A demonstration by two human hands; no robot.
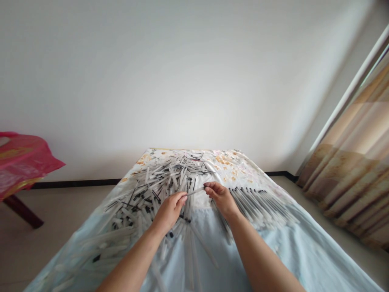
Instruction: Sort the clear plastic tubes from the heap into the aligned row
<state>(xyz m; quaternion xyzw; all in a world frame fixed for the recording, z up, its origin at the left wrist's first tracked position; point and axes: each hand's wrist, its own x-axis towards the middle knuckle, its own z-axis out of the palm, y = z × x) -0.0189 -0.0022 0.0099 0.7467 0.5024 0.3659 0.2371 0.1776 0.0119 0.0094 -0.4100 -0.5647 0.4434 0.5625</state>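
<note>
Head view: black-tipped tube (195, 191) between hands (172, 209) (222, 199)

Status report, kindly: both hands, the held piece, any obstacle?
Left hand and right hand: holding one thin pale tube between them. Dark tip at right fingers. Nothing visibly blocking; loose pile near left hand.

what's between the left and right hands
In the head view, a slim whitish stick spans from the left hand to the right hand.
</note>
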